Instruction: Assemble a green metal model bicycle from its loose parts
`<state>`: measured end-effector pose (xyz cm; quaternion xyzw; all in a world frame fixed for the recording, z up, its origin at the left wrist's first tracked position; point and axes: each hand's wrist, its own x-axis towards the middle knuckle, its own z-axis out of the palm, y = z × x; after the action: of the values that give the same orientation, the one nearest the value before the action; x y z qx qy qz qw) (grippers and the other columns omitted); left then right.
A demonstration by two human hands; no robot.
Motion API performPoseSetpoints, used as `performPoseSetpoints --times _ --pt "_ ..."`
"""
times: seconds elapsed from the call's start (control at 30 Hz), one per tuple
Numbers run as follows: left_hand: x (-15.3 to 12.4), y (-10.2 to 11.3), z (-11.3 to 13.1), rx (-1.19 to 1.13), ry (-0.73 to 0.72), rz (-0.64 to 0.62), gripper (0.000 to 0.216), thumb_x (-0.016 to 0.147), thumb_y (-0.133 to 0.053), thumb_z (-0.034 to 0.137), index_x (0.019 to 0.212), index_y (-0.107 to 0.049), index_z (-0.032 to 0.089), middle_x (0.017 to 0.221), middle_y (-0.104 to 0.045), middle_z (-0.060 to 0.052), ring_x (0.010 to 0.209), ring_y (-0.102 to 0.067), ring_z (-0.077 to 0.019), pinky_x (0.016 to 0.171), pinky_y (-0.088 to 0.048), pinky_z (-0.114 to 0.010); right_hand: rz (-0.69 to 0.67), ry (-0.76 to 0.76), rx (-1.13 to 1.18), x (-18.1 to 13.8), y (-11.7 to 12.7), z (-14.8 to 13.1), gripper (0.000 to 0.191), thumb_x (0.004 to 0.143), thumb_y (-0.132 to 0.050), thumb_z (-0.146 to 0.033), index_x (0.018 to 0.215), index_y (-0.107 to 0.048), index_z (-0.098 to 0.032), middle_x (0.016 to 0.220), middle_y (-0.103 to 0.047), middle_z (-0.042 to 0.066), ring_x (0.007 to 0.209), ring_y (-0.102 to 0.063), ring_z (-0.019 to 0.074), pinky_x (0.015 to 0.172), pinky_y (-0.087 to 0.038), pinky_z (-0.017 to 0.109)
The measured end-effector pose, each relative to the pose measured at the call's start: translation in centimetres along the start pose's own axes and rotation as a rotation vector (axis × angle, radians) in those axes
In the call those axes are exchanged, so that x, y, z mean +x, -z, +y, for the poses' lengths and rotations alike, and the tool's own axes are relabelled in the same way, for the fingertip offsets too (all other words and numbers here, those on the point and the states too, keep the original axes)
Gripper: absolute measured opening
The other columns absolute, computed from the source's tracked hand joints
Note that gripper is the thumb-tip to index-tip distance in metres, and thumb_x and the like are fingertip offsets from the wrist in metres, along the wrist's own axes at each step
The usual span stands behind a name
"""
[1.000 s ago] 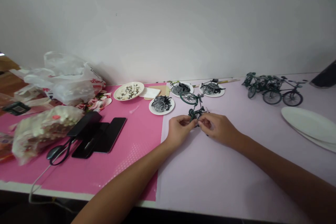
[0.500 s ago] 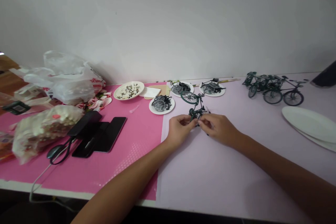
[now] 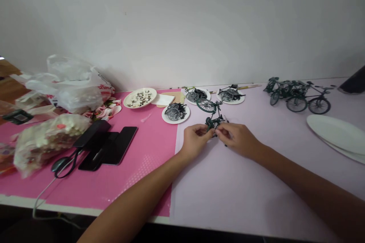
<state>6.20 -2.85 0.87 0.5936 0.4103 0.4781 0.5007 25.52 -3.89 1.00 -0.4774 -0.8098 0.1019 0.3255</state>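
Bowl (image 3: 126, 100) of white and dark bits (image 3: 141, 98) lies left of the model bicycle (image 3: 211, 123), a plate (image 3: 173, 122) of spoked wheels (image 3: 175, 113) nearer. Dark green, tilted, the bicycle is between left hand (image 3: 194, 140) and right hand (image 3: 239, 138), both pinching its near end.

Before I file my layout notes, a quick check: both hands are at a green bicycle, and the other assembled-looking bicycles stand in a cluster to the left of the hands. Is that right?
Not quite: the head view shows the cluster to the right of the hands. Both hands, left hand and right hand, are at a green bicycle.
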Motion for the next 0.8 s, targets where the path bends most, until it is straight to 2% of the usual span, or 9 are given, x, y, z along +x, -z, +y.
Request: performPoseSetpoints --times 0.1,0.23,0.4,0.5,0.63,0.8 --pt "-0.02 0.05 0.02 0.020 0.010 -0.005 0.045 0.076 -0.080 0.050 0.060 -0.057 0.015 0.057 -0.045 0.002 0.058 -0.037 -0.0095 0.054 -0.026 -0.025 -0.019 0.003 -0.005 0.07 0.06 0.00 0.035 0.100 -0.049 -0.035 0.067 -0.044 -0.023 0.058 -0.049 -0.003 0.054 -0.046 0.0140 0.056 -0.034 0.028" --pt "-0.03 0.04 0.00 0.031 0.018 0.000 0.049 0.074 -0.081 0.054 0.059 -0.057 0.015 0.056 -0.046 0.002 0.057 -0.037 -0.0094 0.053 -0.026 -0.025 -0.006 -0.004 -0.002 0.04 0.15 -0.05 0.037 0.101 -0.049 -0.037 0.067 -0.046 -0.023 0.058 -0.050 -0.003 0.054 -0.047 0.0140 0.057 -0.035 0.029" --pt "-0.07 -0.08 0.13 -0.021 0.001 0.000 0.048 0.073 -0.082 0.053 0.059 -0.056 0.015 0.057 -0.044 0.003 0.057 -0.037 -0.0091 0.054 -0.029 -0.025 0.014 -0.004 -0.006 -0.10 0.12 -0.13 0.020 0.093 -0.059 -0.033 0.076 -0.056 -0.023 0.060 -0.056 -0.003 0.054 -0.052 0.0138 0.057 -0.038 0.027" --pt "-0.12 -0.09 0.28 -0.016 0.002 0.000 0.050 0.073 -0.082 0.053 0.057 -0.053 0.016 0.056 -0.042 0.003 0.057 -0.036 -0.0092 0.054 -0.029 -0.024 0.004 0.001 0.003 -0.10 0.06 -0.09 0.016 0.091 -0.059 -0.031 0.077 -0.057 -0.023 0.060 -0.057 -0.003 0.054 -0.052 0.0139 0.057 -0.039 0.027" --pt "-0.17 -0.04 0.41 -0.017 0.021 -0.009 0.046 0.073 -0.081 0.052 0.059 -0.058 0.015 0.058 -0.047 0.002 0.058 -0.038 -0.0097 0.055 -0.030 -0.025 -0.012 0.016 -0.012 -0.03 0.04 0.00 0.027 0.094 -0.054 -0.032 0.069 -0.052 -0.023 0.058 -0.055 -0.002 0.053 -0.049 0.0141 0.056 -0.036 0.028" --pt "-0.16 -0.01 0.37 0.025 0.016 -0.018 0.045 0.076 -0.079 0.049 0.058 -0.054 0.016 0.057 -0.041 0.003 0.058 -0.034 -0.0091 0.054 -0.024 -0.025 -0.036 0.011 -0.016 0.00 0.16 -0.11 0.036 0.099 -0.049 -0.033 0.064 -0.044 -0.023 0.056 -0.049 -0.003 0.052 -0.045 0.0140 0.055 -0.034 0.029"
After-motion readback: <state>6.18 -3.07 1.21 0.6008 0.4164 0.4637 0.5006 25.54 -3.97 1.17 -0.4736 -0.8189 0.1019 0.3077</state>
